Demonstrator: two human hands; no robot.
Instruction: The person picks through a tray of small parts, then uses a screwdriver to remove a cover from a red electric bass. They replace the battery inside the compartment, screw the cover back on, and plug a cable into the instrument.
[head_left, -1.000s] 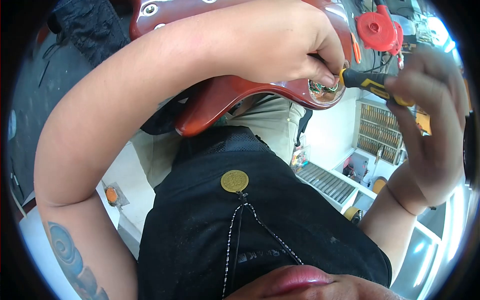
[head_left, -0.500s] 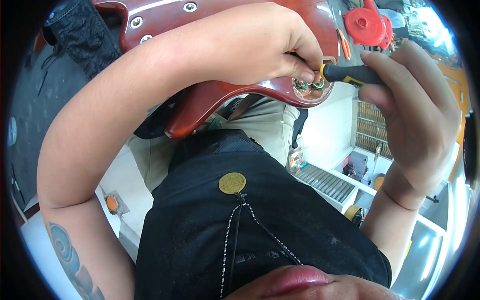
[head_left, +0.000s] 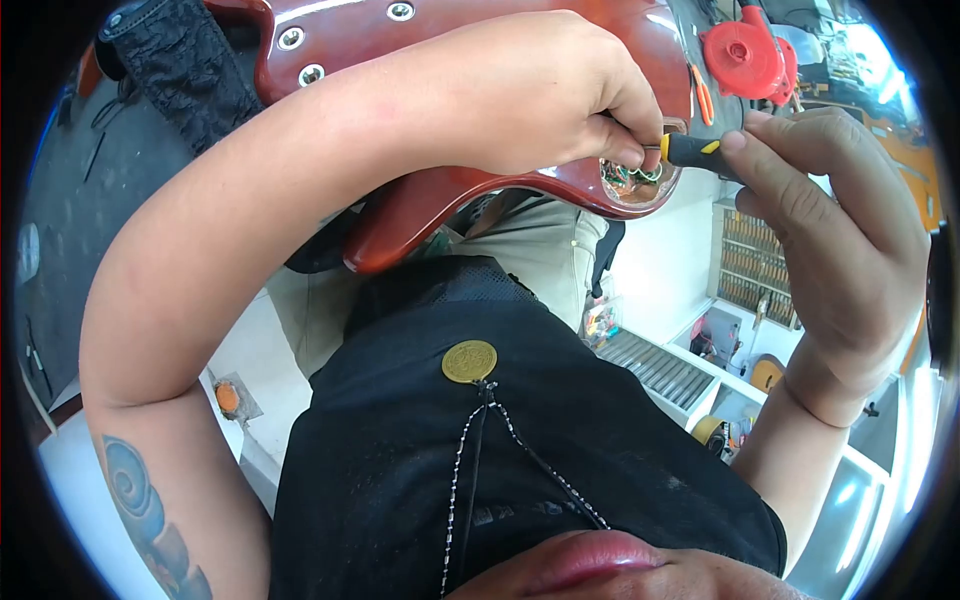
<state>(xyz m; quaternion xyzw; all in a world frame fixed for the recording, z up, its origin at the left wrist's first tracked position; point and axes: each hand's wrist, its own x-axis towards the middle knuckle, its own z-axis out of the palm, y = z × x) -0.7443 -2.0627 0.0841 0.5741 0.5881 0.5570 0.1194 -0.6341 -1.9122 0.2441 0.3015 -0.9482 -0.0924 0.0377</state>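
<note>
A screwdriver [head_left: 697,153] with a black and yellow handle lies roughly level, its thin shaft pointing left. My right hand [head_left: 845,220] grips the back of its handle between thumb and fingers. At the front, my left hand [head_left: 610,120] pinches thumb and forefinger around the shaft; whether a small part is also between them is hidden. Just below these fingertips is an open cavity with green and white wires [head_left: 632,178] in a glossy reddish-brown electric guitar body [head_left: 570,185]. The screwdriver's tip is hidden by my left fingers.
Beyond the guitar, a red blower [head_left: 740,52] and an orange-handled tool [head_left: 703,97] lie on the dark bench. A black patterned cloth item [head_left: 185,75] is at upper left. Shelving with metal slats [head_left: 655,365] stands at lower right, and a medallion [head_left: 469,361] hangs over my black shirt.
The view has shifted slightly, so everything sits a little further right. The screwdriver handle has turned, its yellow marking now higher, and my right fingers have changed position on it.
</note>
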